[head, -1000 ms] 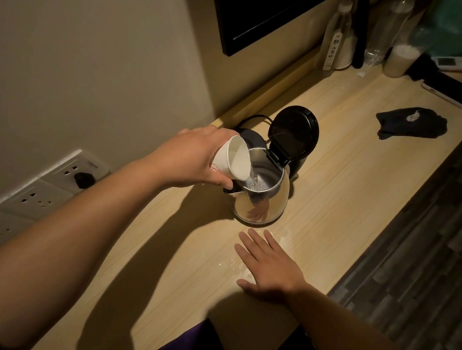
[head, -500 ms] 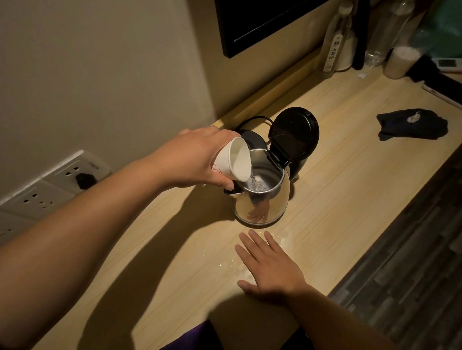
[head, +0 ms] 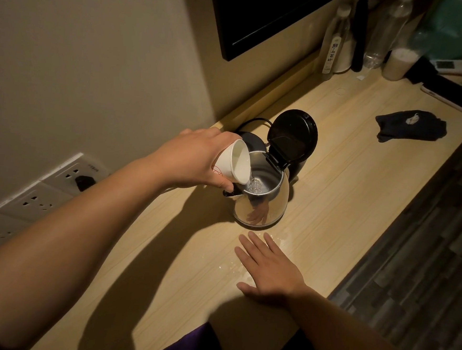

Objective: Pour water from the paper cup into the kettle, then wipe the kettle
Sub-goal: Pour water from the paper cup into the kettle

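Paper cup (head: 232, 165) tipped over open kettle (head: 262, 201), gripped round its wall by left hand (head: 195, 160), thin stream falling inside. Right hand (head: 268, 267) flat, fingers spread, in front of kettle on wet counter (head: 164, 252). Cup: light, soft-walled, probably easily crushed; best held mid-wall, gently. Kettle: stiff, smooth steel, likely slippery when wet; dark cloth (head: 411, 127) well right of kettle

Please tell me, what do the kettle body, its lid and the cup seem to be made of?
Kettle: probably polished stainless steel, since its wall mirrors the right hand. Lid: looks like black plastic with a dull sheen, though the light is dim. Paper cup, held by the left hand: thin matte white paper, with a small red print.
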The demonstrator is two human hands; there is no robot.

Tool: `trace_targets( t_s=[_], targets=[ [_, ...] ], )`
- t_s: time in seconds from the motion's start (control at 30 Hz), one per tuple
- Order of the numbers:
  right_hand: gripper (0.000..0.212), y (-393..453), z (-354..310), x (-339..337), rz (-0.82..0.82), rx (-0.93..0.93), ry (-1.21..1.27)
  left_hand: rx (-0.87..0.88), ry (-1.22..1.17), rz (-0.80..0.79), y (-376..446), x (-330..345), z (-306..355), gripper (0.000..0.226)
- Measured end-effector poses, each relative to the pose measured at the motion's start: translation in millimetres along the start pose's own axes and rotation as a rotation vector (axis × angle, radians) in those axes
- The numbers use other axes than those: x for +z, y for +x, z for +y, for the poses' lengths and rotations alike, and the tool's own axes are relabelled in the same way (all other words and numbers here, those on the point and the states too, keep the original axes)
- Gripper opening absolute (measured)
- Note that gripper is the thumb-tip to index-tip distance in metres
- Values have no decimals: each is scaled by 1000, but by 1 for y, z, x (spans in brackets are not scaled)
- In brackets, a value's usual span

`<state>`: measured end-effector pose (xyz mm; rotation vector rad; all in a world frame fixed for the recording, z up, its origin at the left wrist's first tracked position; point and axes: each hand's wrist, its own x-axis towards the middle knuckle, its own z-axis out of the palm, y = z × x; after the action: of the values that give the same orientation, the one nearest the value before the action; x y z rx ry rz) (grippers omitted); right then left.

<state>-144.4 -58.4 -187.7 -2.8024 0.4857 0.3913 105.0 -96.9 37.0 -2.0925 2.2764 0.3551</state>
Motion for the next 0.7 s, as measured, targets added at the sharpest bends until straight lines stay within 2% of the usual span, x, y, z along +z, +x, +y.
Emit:
trace_targets(
  t_s=[0.7],
  targets=[
    [83,-1,0,4,84,-9,19,6,64,-53,4,-7,7,95]
  ],
)
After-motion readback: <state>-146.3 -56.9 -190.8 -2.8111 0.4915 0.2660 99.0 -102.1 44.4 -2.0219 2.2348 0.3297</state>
